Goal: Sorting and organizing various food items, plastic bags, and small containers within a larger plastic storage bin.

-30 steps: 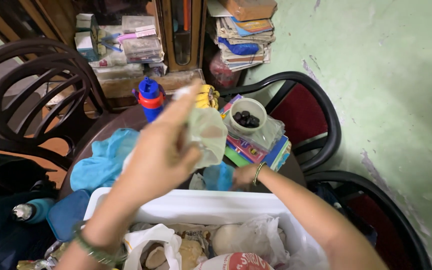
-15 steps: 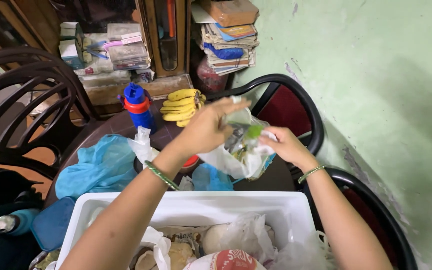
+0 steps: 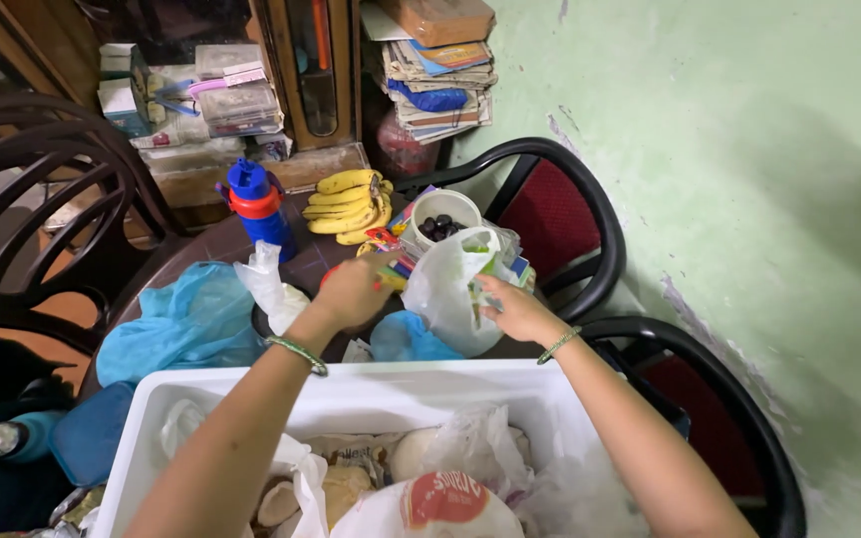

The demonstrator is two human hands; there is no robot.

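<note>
A clear plastic bag (image 3: pixel 447 289) with green items inside stands on the dark table beyond a white tub (image 3: pixel 351 384). My right hand (image 3: pixel 512 309) grips the bag's right side. Left of the bag is my left hand (image 3: pixel 353 289), its fingers closed over something red and yellow that I cannot make out. Just behind the bag, a white bowl of dark round fruits (image 3: pixel 440 217) rests on a stack of coloured books.
Bananas (image 3: pixel 348 202) and a blue bottle with a red band (image 3: pixel 256 204) stand further back. A blue plastic bag (image 3: pixel 186 324) and a small white bag (image 3: pixel 269 284) lie left. The tub holds several wrapped packages (image 3: pixel 440 498). Dark chairs (image 3: pixel 560 214) ring the table.
Both hands have lowered the clear bag onto the table from mid-air. My left hand has slid off its top to the left; the bowl of dark fruits shows again.
</note>
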